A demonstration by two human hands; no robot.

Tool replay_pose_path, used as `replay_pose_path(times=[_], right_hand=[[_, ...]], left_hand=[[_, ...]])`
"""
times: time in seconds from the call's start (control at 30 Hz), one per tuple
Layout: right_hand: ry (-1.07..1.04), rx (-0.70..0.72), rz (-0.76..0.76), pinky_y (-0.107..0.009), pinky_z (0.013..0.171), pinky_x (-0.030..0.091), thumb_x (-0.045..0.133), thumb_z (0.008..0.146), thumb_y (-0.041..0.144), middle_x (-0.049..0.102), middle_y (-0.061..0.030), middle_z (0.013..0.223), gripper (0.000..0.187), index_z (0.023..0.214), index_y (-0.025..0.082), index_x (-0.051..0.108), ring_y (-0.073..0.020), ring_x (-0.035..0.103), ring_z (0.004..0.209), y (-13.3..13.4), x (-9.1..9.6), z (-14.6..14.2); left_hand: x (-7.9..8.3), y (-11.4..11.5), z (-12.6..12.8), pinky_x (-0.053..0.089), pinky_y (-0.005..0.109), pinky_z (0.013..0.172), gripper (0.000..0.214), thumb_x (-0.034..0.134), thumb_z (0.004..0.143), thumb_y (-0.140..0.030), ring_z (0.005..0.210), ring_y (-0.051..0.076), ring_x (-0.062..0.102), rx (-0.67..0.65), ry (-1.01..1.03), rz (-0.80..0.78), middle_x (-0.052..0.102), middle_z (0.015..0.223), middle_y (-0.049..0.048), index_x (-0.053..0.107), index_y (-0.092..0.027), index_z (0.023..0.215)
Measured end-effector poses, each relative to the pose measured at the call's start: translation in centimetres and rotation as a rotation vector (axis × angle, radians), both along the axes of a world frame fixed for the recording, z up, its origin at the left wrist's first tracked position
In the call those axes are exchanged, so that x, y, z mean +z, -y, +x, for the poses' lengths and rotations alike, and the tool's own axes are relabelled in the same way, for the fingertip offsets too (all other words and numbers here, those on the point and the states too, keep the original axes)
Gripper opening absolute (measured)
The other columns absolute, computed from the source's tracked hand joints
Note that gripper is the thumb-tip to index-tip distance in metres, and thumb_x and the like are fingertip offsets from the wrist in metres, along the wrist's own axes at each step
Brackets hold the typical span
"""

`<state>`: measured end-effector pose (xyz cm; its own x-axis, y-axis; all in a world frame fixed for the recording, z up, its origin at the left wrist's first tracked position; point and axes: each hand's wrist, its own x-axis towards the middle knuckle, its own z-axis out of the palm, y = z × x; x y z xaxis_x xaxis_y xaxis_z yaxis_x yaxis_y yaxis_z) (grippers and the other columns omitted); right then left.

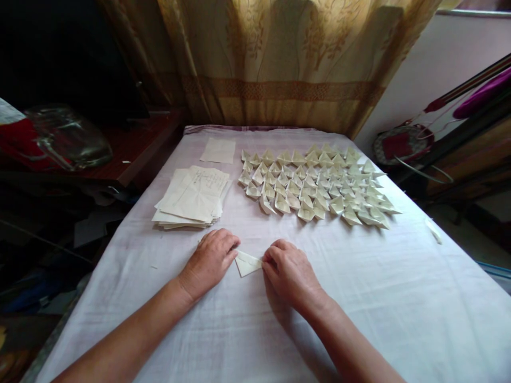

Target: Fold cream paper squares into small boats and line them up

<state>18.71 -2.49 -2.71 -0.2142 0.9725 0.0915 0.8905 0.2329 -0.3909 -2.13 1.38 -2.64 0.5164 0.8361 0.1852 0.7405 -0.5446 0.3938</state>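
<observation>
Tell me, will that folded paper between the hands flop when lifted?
Probably not much: the folded paper shows overlapping layers, which should stiffen it. It should feel light, being just small paper. It likely won't roll, with flat faces and a pointed corner.

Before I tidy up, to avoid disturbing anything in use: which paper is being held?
The small triangular folded paper, held between the left hand and right hand; the sheet stack, single flat sheet and group of folded pieces lie beyond the hands.

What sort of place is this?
Probably a room in a home: a patterned curtain hangs beyond a cloth-covered table, and a clear vessel sits on reddish wooden furniture to the left.
</observation>
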Motion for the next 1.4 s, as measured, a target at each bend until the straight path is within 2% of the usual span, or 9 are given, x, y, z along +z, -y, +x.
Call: replay_pose_path(times=[0.13, 0.33, 0.5, 0.63, 0.73, 0.87, 1.03, 1.23, 1.4], right_hand=[[-0.019, 0.034, 0.084, -0.033, 0.073, 0.039, 0.061, 0.087, 0.013, 0.062, -0.0058, 0.086, 0.013, 0.077, 0.02, 0.059, -0.0217, 0.055, 0.08, 0.8, -0.7, 0.0], [-0.079, 0.076, 0.194, -0.034, 0.077, 0.04, 0.05, 0.094, 0.015, 0.064, -0.0072, 0.091, 0.013, 0.083, 0.02, 0.056, -0.0221, 0.054, 0.084, 1.2, -1.4, -0.1], [-0.134, 0.069, 0.262, -0.031, 0.07, 0.042, 0.046, 0.093, 0.015, 0.063, -0.0043, 0.075, 0.014, 0.083, 0.021, 0.055, -0.0202, 0.057, 0.071, 0.7, -1.8, 0.5], [-0.207, 0.059, 0.313, -0.028, 0.066, 0.044, 0.046, 0.092, 0.014, 0.067, -0.0039, 0.075, 0.016, 0.083, 0.021, 0.057, -0.0182, 0.06, 0.069, 0.4, -1.6, 0.9], [-0.279, 0.058, 0.322, -0.027, 0.066, 0.046, 0.046, 0.093, 0.015, 0.069, -0.0039, 0.076, 0.018, 0.083, 0.022, 0.06, -0.0174, 0.063, 0.069, 0.4, -1.4, 0.9], [-0.413, 0.06, 0.286, -0.026, 0.065, 0.049, 0.049, 0.093, 0.019, 0.071, -0.0033, 0.077, 0.017, 0.086, 0.022, 0.064, -0.0169, 0.066, 0.069, 0.4, -1.4, 0.9], [-0.592, -0.057, 0.149, -0.022, 0.058, 0.049, 0.055, 0.092, 0.027, 0.071, -0.0005, 0.073, 0.013, 0.087, 0.022, 0.066, -0.0145, 0.065, 0.062, 0.5, -1.3, 0.7], [-0.678, -0.132, 0.08, -0.021, 0.053, 0.047, 0.058, 0.089, 0.029, 0.07, 0.0004, 0.067, 0.015, 0.08, 0.021, 0.067, -0.0134, 0.063, 0.057, 0.7, -0.9, 0.5], [-0.669, -0.187, 0.118, -0.021, 0.054, 0.047, 0.06, 0.086, 0.03, 0.07, 0.0008, 0.065, 0.015, 0.078, 0.021, 0.069, -0.0132, 0.062, 0.055, 0.7, -0.8, 0.5]], left_hand=[[0.7, -0.1, -0.1, 0.047, 0.036, 0.086, 0.006, 0.068, 0.085, -0.017, 0.092, 0.021, 0.06, -0.002, -0.034, -0.045, 0.063, 0.092, 0.0027, 0.062, -0.02, 0.085], [0.5, 0.6, -0.5, 0.045, 0.033, 0.082, 0.008, 0.063, 0.089, -0.019, 0.089, 0.02, 0.059, -0.008, -0.013, 0.019, 0.064, 0.087, 0.0006, 0.057, -0.021, 0.085], [0.2, 1.1, -0.8, 0.044, 0.031, 0.069, 0.013, 0.05, 0.098, -0.022, 0.07, 0.017, 0.062, -0.025, -0.024, 0.193, 0.067, 0.076, -0.0009, 0.057, -0.02, 0.087], [0.3, 1.0, -1.2, 0.045, 0.031, 0.069, 0.018, 0.048, 0.101, -0.028, 0.07, 0.017, 0.066, -0.068, 0.0, 0.392, 0.074, 0.084, 0.0017, 0.063, -0.018, 0.103], [0.5, 1.0, -1.4, 0.047, 0.03, 0.068, 0.019, 0.05, 0.1, -0.026, 0.07, 0.016, 0.067, -0.085, 0.002, 0.413, 0.075, 0.083, 0.0017, 0.067, -0.019, 0.098], [0.8, 1.1, -1.3, 0.049, 0.029, 0.067, 0.021, 0.049, 0.1, -0.023, 0.068, 0.016, 0.068, -0.067, 0.027, 0.436, 0.076, 0.081, 0.0021, 0.068, -0.018, 0.093], [0.9, 1.3, -1.1, 0.048, 0.029, 0.065, 0.017, 0.05, 0.1, -0.02, 0.066, 0.016, 0.069, -0.084, 0.025, 0.535, 0.076, 0.08, 0.0025, 0.067, -0.016, 0.095], [1.3, 1.7, -0.8, 0.048, 0.03, 0.065, 0.014, 0.051, 0.098, -0.016, 0.069, 0.017, 0.07, -0.109, -0.007, 0.604, 0.078, 0.083, 0.0027, 0.066, -0.016, 0.099], [1.1, 2.2, -0.4, 0.051, 0.03, 0.067, 0.017, 0.052, 0.099, -0.024, 0.07, 0.017, 0.072, -0.033, 0.066, 0.515, 0.078, 0.083, 0.0028, 0.067, -0.016, 0.097]])
